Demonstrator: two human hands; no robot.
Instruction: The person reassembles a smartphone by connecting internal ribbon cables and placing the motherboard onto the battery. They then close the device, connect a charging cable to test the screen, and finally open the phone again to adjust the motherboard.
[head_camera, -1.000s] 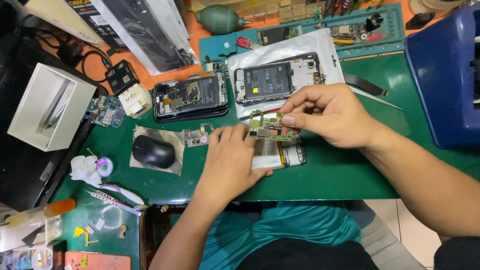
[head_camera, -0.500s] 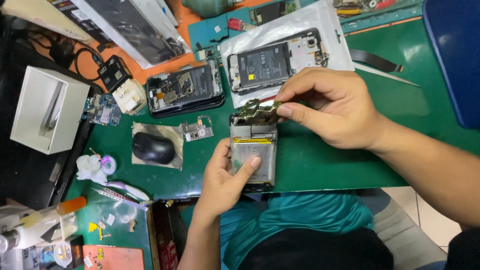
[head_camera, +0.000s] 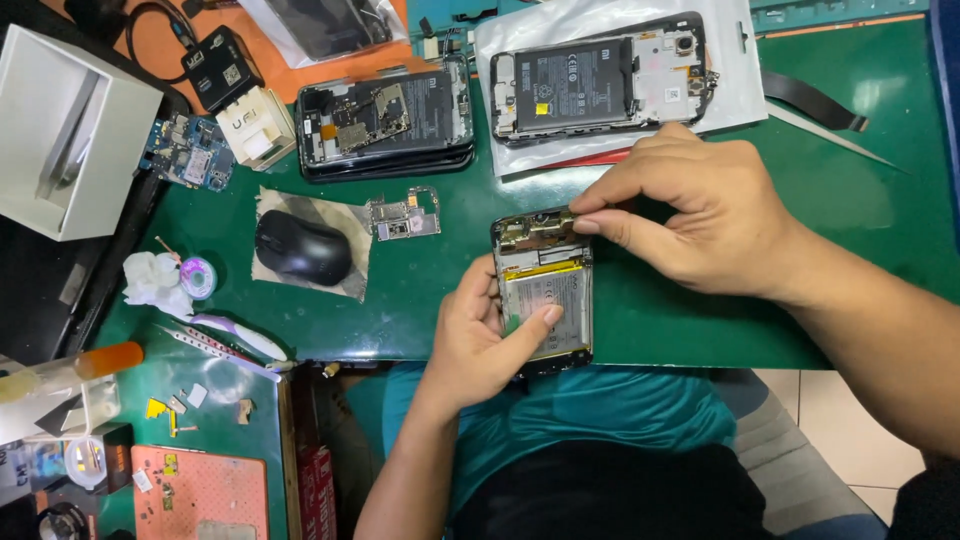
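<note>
Two hands work one opened black smartphone with its back cover off (head_camera: 543, 290) at the green mat's (head_camera: 420, 290) front edge: the left hand (head_camera: 487, 340) grips its lower body, the right hand (head_camera: 690, 215) pinches its top board area. Disassembly looks midway; battery still seated.

A green-matted bench (head_camera: 420, 300) is carrying a black computer mouse (head_camera: 302, 247) on a grey pouch, a loose circuit board (head_camera: 404, 216) just beside it, two opened phones (head_camera: 385, 118) (head_camera: 600, 82) further back, and a white box (head_camera: 60, 130) sitting at the left edge.
</note>
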